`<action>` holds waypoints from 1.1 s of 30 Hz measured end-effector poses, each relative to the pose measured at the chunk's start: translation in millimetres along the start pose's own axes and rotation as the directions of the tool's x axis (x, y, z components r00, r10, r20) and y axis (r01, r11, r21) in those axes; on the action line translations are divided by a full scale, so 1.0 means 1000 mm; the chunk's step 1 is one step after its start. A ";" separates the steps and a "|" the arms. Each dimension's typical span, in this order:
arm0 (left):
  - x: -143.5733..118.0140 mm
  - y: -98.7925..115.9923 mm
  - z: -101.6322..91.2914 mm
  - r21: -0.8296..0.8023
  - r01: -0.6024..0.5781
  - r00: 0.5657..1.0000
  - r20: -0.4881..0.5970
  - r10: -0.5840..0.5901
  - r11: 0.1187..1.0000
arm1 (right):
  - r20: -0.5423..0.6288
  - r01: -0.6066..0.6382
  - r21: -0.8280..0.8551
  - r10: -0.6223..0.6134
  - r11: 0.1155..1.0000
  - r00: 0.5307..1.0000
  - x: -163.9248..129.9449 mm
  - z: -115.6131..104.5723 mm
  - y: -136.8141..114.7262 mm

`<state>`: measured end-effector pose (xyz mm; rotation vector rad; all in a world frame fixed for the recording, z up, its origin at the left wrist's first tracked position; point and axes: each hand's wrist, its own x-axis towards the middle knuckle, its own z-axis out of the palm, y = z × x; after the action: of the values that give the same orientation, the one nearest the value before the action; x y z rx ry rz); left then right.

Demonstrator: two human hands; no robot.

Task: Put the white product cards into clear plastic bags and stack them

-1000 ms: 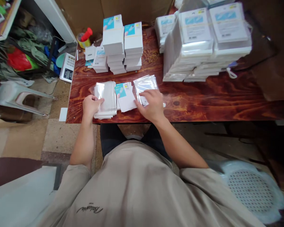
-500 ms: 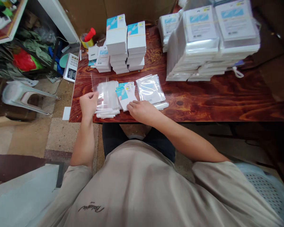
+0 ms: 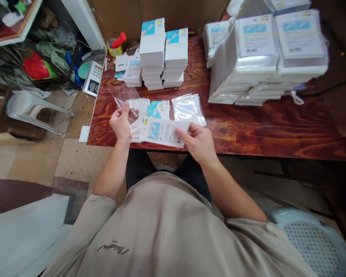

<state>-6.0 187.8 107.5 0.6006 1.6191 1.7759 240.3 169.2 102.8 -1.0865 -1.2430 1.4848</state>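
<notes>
Head view, left to right: a small digital scale point(image 3: 92, 78) sits at the far left edge of the bench point(image 3: 262, 127), with a tape roll point(image 3: 114, 47) behind it. Just inside, the left hand point(image 3: 121, 122) holds a clear plastic sleeve point(image 3: 126, 97) lifted above the stack of empty sleeves point(image 3: 138, 105); its grip is a narrow pinch of thumb and fingers on the sleeve's near edge. The film looks very light, limp and slippery, so it wants holding by an edge near the opening rather than flat. Next, the right hand point(image 3: 198, 141) pinches the right end of a printed card point(image 3: 163, 132), which hangs level over the near edge of the bench, between the two hands. The card looks thin but fairly stiff, and an end hold suits it. Behind it lie loose blue-topped cards point(image 3: 159, 109) and a pile of filled sleeves point(image 3: 188, 109). Farther back stand banded card stacks point(image 3: 163, 54), rubber bands point(image 3: 196, 70), then tall bagged stacks point(image 3: 269, 54) on the right. Whether the sleeve's mouth is open is hard to tell, since the film nearly vanishes against the wood. The card's print is unreadable.
</notes>
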 end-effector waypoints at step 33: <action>-0.031 -0.002 -0.010 0.538 -0.257 0.956 0.263 0.129 0.803 | -0.201 0.096 -0.234 -0.144 0.968 0.969 0.040 -0.013 0.021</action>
<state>7.9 158.3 107.0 1.2313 1.9894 1.2738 242.3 208.5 77.6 -1.2604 -1.3166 1.1211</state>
